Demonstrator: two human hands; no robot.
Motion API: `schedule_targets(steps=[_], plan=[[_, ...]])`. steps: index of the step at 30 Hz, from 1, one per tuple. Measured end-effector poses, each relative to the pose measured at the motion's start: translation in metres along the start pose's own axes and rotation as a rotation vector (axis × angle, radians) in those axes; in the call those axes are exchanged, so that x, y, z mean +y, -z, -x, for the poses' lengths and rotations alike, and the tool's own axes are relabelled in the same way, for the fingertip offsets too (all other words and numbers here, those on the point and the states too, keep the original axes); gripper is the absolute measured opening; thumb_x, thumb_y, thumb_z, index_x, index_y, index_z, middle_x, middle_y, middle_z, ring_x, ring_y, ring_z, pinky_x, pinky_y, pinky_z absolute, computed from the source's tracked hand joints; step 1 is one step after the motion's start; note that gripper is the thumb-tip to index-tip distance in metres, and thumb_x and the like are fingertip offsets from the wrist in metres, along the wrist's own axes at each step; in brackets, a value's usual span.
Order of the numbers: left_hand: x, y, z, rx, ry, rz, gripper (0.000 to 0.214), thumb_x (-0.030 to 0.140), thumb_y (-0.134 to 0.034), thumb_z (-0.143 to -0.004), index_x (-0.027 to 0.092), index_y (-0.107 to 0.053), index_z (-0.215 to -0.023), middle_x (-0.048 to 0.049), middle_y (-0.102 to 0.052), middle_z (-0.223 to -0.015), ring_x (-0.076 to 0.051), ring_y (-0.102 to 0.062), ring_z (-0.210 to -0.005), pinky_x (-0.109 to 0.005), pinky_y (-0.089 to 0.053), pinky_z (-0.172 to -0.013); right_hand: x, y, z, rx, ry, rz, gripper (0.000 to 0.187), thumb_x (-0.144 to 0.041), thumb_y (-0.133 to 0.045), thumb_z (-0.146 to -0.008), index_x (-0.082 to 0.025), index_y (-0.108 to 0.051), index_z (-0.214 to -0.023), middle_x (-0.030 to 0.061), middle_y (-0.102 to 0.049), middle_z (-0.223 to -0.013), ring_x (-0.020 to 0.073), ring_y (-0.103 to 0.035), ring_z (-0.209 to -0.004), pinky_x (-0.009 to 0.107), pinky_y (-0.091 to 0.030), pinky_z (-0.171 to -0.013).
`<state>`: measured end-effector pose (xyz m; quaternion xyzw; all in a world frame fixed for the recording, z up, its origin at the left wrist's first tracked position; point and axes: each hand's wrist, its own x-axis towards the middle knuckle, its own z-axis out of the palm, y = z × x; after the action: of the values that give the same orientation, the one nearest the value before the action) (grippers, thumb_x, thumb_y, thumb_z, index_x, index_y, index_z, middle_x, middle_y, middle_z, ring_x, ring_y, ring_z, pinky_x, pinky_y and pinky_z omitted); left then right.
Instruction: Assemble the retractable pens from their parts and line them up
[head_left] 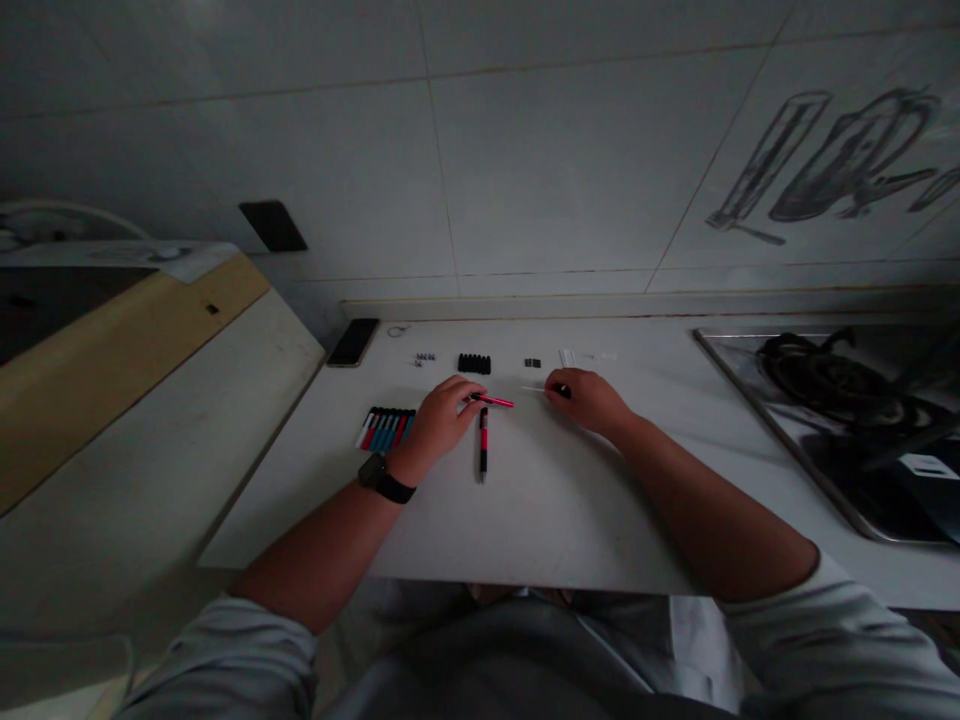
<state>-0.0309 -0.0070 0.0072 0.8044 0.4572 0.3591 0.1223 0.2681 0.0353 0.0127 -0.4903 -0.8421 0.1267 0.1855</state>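
My left hand (448, 412) pinches a red pen barrel (496, 401), which points to the right with a dark part near the fingers. Closed fingers of my right hand (583, 396) hold a thin pale pen refill (532, 389), its tip pointing left toward the barrel; a dark bit shows at the fingertips. The two pieces are apart. Between and below the hands lies a red and black pen (484, 445), tip toward me. Partly behind my left hand is a row of white, red and teal pen barrels (382, 429) with black ends.
Along the back of the white table (555, 510) lie a phone (353, 342), small metal parts (425, 357), black grips (474, 364), small dark pieces (532, 363) and pale thin sticks (568, 357). A gas stove (817, 450) stands right, a slanted panel (225, 370) left.
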Motion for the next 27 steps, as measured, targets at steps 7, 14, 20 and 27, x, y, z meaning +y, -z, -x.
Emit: schedule_targets(steps=[7,14,20,27], plan=[[0.012,0.0,0.001,-0.021,-0.014,-0.022,0.012,0.015,-0.069,-0.094,0.02,-0.068,-0.105,-0.0057,-0.072,-0.104,-0.021,-0.068,-0.099,-0.037,-0.056,-0.091,-0.008,0.002,0.0,-0.028,-0.004,0.022,0.017,-0.026,-0.056,-0.095,-0.021,-0.072,-0.097,0.0077,-0.074,-0.097,0.0193,-0.063,-0.081,0.029,-0.042,-0.074],[0.007,0.01,-0.004,0.12,0.134,0.258,0.011,0.027,-0.074,-0.091,0.021,-0.067,-0.097,-0.0038,-0.073,-0.096,-0.018,-0.07,-0.092,-0.035,-0.058,-0.089,-0.008,0.002,0.002,-0.03,-0.017,0.036,0.016,-0.026,-0.057,-0.095,-0.021,-0.072,-0.097,0.0074,-0.074,-0.097,0.0189,-0.063,-0.08,0.029,-0.042,-0.073],[-0.023,0.045,-0.012,0.298,0.28,0.545,0.027,0.037,-0.076,-0.088,0.02,-0.07,-0.108,-0.0067,-0.074,-0.105,-0.019,-0.071,-0.097,-0.037,-0.058,-0.093,-0.004,-0.001,0.001,-0.03,-0.016,0.048,0.018,-0.028,-0.056,-0.096,-0.022,-0.073,-0.098,0.0081,-0.075,-0.099,0.0205,-0.065,-0.083,0.03,-0.045,-0.076],[-0.051,0.068,-0.008,0.062,0.32,0.331,0.028,0.038,-0.078,-0.082,0.02,-0.071,-0.102,-0.0029,-0.072,-0.088,-0.017,-0.069,-0.082,-0.031,-0.056,-0.08,0.001,-0.004,0.001,-0.031,0.006,0.031,0.019,-0.028,-0.055,-0.095,-0.022,-0.073,-0.098,0.0089,-0.076,-0.101,0.022,-0.067,-0.087,0.031,-0.047,-0.079]])
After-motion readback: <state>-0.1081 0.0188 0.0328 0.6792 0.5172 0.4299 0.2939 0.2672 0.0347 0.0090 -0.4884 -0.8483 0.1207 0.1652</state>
